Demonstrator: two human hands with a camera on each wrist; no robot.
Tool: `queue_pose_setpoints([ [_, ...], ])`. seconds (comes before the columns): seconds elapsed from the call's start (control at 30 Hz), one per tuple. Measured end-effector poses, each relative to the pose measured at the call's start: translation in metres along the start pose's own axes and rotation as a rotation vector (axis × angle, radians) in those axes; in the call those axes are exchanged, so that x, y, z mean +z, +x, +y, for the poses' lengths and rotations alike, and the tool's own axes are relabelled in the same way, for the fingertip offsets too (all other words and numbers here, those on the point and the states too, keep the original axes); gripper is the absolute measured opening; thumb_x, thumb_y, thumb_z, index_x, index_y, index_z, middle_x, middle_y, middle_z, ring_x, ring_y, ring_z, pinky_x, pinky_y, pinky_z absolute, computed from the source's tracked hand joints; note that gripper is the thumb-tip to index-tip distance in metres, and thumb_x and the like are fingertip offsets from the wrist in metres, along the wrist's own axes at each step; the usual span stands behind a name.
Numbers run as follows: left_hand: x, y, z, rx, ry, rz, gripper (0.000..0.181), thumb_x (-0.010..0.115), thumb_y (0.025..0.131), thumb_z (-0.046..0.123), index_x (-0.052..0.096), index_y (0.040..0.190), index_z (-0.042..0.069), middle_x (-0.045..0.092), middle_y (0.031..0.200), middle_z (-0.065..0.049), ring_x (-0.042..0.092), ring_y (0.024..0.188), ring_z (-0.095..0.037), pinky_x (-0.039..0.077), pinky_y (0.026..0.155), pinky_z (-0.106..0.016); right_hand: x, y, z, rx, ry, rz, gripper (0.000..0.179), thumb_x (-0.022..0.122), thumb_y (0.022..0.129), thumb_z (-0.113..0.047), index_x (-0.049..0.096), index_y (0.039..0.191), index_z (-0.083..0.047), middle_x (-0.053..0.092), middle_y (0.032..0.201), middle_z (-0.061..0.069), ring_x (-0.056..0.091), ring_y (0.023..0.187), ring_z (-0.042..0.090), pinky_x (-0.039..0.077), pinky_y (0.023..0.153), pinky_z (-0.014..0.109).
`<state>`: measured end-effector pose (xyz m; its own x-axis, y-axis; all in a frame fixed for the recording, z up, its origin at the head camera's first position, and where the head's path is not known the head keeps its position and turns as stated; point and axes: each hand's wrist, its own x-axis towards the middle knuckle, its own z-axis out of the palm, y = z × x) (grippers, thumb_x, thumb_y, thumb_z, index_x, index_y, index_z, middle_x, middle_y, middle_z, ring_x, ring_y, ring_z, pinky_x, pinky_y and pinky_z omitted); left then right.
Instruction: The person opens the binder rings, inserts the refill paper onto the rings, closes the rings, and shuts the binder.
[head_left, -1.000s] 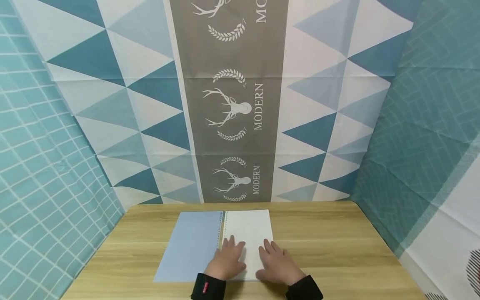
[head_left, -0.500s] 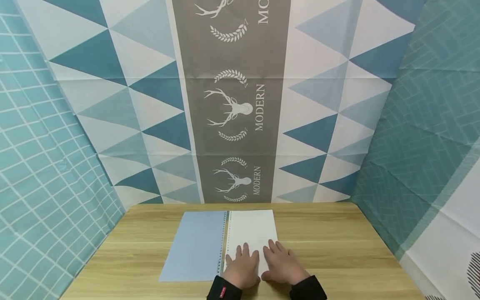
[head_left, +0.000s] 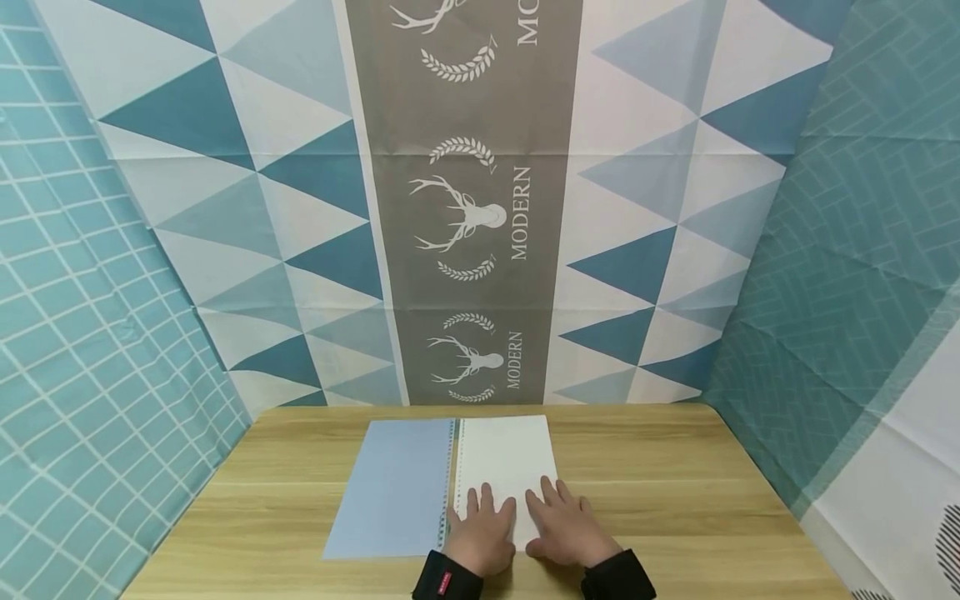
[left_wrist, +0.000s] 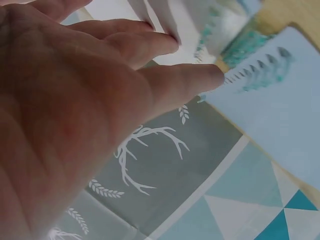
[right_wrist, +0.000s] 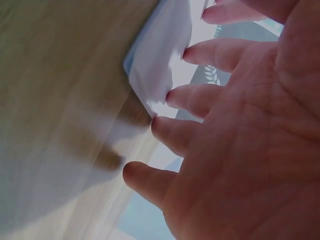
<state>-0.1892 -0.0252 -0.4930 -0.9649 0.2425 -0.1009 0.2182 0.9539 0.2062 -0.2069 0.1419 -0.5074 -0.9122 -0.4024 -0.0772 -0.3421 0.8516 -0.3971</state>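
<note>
A spiral notebook lies flat on the wooden table, its light blue cover (head_left: 397, 492) folded out to the left and its white page (head_left: 502, 450) facing up on the right. Spiral binding (head_left: 452, 467) runs between the two. My left hand (head_left: 483, 533), fingers spread, rests over the lower part of the page; in the left wrist view one fingertip (left_wrist: 212, 76) of it reaches beside the binding. At the page's lower right edge is my right hand (head_left: 566, 525), its fingers extended. In the right wrist view several fingertips (right_wrist: 172, 95) meet the page edge, while one lies beyond it.
The wooden table (head_left: 660, 483) extends to both sides of the notebook. Behind it hangs a triangle-patterned cloth with a grey deer-head strip (head_left: 457, 275). Blue tile-pattern cloth (head_left: 90, 317) stands at the left, teal cloth (head_left: 847, 250) at the right.
My left hand has moved right and slightly nearer, from the binding side toward my right hand. The notebook has shifted slightly right. My right hand stays nearly in place.
</note>
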Motion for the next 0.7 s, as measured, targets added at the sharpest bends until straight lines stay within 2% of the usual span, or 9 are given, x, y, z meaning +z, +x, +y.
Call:
queue_pose_setpoints([
  [0.23, 0.0028, 0.0009, -0.0051, 0.007, -0.024, 0.013, 0.051, 0.072, 0.088, 0.02, 0.056, 0.137, 0.018, 0.044, 0.153, -0.028, 0.04, 0.143, -0.052, 0.033, 0.104, -0.082, 0.0016, -0.0001, 0.0008, 0.017, 0.004, 0.008, 0.072, 0.078, 0.086, -0.036, 0.053, 0.146, -0.004, 0.037, 0.159, 0.03, 0.031, 0.147, 0.056, 0.026, 0.108, 0.081],
  [0.53, 0.0026, 0.0055, -0.0068, 0.014, -0.017, 0.01, 0.053, 0.072, 0.089, 0.02, 0.055, 0.139, 0.019, 0.044, 0.154, -0.027, 0.04, 0.144, -0.052, 0.034, 0.104, -0.081, -0.0015, -0.0009, 0.0007, 0.019, 0.002, 0.005, 0.072, 0.075, 0.088, -0.035, 0.051, 0.147, -0.003, 0.035, 0.16, 0.029, 0.029, 0.147, 0.056, 0.024, 0.109, 0.081],
  [0.7, 0.0031, 0.0079, -0.0068, 0.007, -0.026, -0.012, 0.054, 0.071, 0.09, 0.02, 0.054, 0.141, 0.017, 0.042, 0.156, -0.026, 0.038, 0.145, -0.051, 0.033, 0.107, -0.078, -0.0026, -0.0019, -0.0006, 0.025, 0.011, -0.011, 0.071, 0.074, 0.089, -0.034, 0.05, 0.148, -0.003, 0.034, 0.16, 0.03, 0.027, 0.148, 0.057, 0.022, 0.109, 0.082],
])
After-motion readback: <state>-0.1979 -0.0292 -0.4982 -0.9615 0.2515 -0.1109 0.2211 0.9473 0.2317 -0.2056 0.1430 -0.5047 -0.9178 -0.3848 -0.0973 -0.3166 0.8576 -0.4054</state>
